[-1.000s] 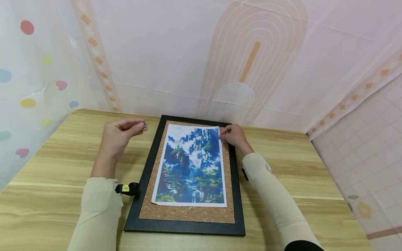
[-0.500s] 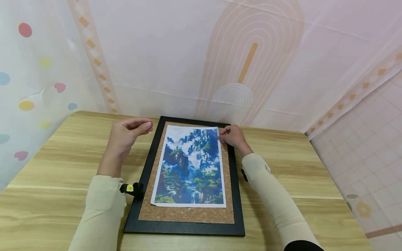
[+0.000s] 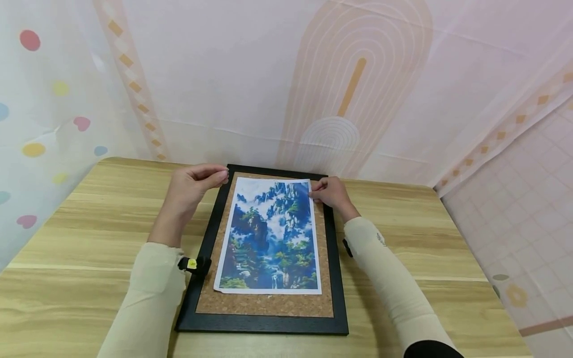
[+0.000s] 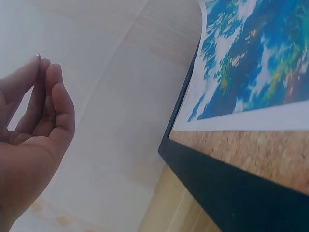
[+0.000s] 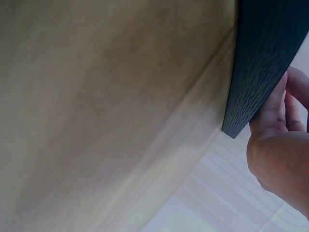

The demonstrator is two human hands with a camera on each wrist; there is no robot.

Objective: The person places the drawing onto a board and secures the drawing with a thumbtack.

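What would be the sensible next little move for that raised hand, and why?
Probably bring the left hand down onto the print's far left corner. It pinches something tiny and hovers beside that corner, while the right hand touches the far right corner on the cork board.

Soft, even, bright light fills the head view, with no glare. Faint shadows lie on the pale wood-grain table (image 3: 403, 238) under both forearms and beneath the left hand (image 3: 190, 189). Straight lines bow outward toward the corners. In the left wrist view the blue-and-green landscape print (image 4: 251, 63) beyond the fingertips is soft, and the backdrop is washed out. The right wrist view is badly blurred: the table smears, and only the black wooden frame (image 5: 263, 63) against the right hand (image 5: 282, 150) shows grain.
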